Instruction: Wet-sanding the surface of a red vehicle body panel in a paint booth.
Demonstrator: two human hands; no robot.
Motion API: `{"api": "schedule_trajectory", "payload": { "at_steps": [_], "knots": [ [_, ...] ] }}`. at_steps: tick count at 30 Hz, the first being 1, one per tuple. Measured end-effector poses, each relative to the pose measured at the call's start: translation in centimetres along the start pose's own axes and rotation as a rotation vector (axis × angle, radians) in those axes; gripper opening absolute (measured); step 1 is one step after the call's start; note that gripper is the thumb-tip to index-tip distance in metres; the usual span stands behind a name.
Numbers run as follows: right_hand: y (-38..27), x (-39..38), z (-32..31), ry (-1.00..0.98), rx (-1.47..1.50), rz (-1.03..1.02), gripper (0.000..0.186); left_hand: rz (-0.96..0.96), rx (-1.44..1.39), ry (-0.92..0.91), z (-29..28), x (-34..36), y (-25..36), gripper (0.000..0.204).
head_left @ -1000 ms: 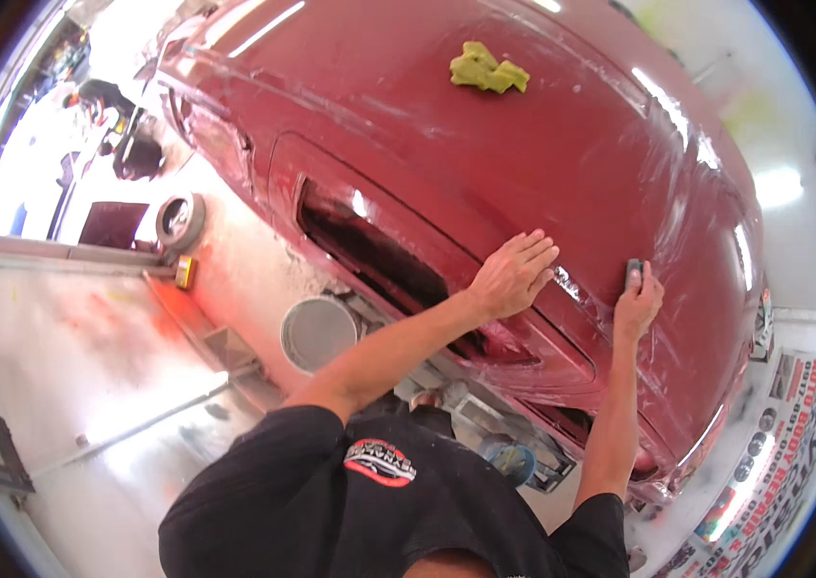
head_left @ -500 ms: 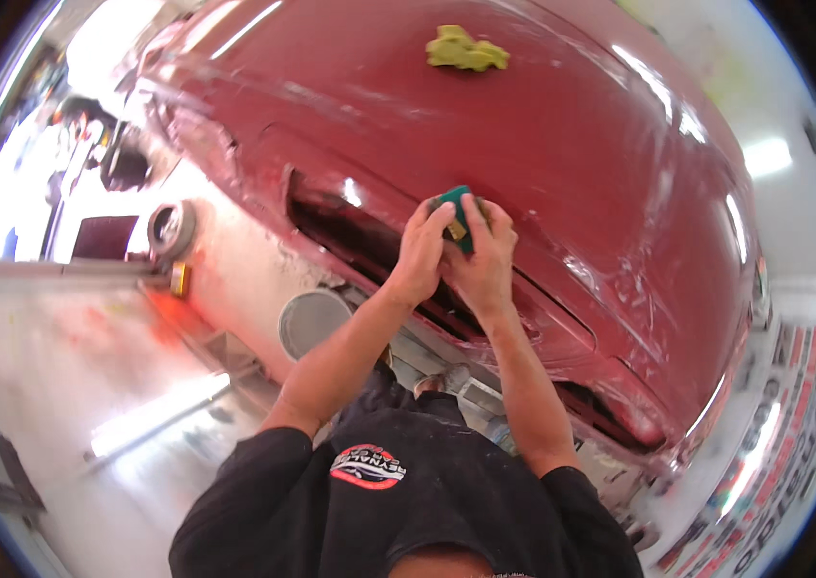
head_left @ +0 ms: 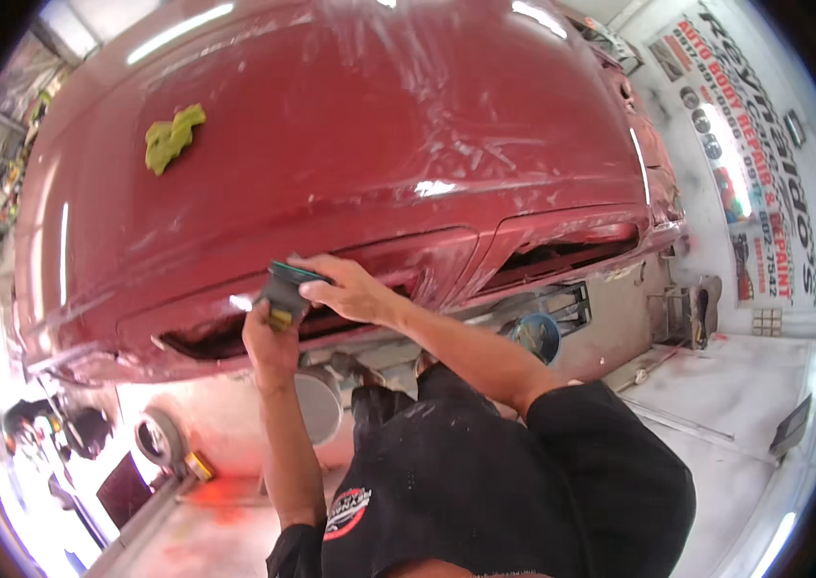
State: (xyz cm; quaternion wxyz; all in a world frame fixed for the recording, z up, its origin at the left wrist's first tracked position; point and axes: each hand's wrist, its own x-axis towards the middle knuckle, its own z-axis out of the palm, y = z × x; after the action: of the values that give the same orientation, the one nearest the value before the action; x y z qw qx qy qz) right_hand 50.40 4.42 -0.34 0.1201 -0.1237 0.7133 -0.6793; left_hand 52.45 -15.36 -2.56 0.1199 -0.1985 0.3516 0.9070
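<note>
Both my hands hold a small sanding block [head_left: 284, 289] with a dark grey sheet against it, a teal edge on top and a yellow patch below. My left hand [head_left: 271, 339] grips its lower end, thumb and fingers closed. My right hand [head_left: 355, 289] pinches the upper right side by the teal edge. The block is just over the edge of a red car's roof [head_left: 331, 144], above a side window opening [head_left: 206, 344]; whether it touches the paint I cannot tell. A crumpled yellow-green cloth [head_left: 175, 140] lies on the roof, up and left of my hands.
Below the car side stand a round grey bucket [head_left: 316, 409] and a blue bucket [head_left: 536, 339]. A tyre [head_left: 159, 436] and a small yellow container [head_left: 199, 466] are at lower left. A printed banner [head_left: 745, 154] covers the right wall.
The view has swung, so the car and cloth appear farther left. My hands have shifted from both clasping the block together to holding it at separate ends, with its grey sheet now showing.
</note>
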Motion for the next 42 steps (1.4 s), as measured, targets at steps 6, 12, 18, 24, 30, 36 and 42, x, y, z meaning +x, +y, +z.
{"api": "schedule_trajectory", "payload": {
  "at_steps": [6,12,18,24,30,36,42],
  "knots": [
    [-0.4,-6.2,-7.8,0.184,0.606,0.257,0.041,-0.01,0.103,0.061,2.5,-0.5,-1.9,0.034],
    [0.4,-6.4,-27.1,0.827,-0.971,-0.213,0.058,0.078,0.23,0.093,4.6,-3.5,-1.0,0.026],
    [4.6,-6.8,-38.1,0.931,-1.244,0.108,0.061,0.157,0.227,0.143,3.1,-5.6,-3.0,0.018],
    [1.5,-6.3,-31.7,0.853,-1.329,-0.118,0.068,0.275,0.257,0.193,5.9,-6.4,-5.8,0.04],
    [-2.7,-8.7,-14.9,0.172,-0.868,-0.449,0.079,0.299,0.313,0.005,15.7,-2.4,-11.2,0.043],
    [-0.3,-11.3,-15.4,0.481,-0.649,-0.38,0.085,0.15,0.425,-0.191,22.4,-2.7,-15.7,0.044],
    [2.5,-16.7,-21.0,0.641,-0.185,-0.192,0.048,0.751,1.415,-0.5,21.7,2.4,-16.4,0.052]
  ]
}}
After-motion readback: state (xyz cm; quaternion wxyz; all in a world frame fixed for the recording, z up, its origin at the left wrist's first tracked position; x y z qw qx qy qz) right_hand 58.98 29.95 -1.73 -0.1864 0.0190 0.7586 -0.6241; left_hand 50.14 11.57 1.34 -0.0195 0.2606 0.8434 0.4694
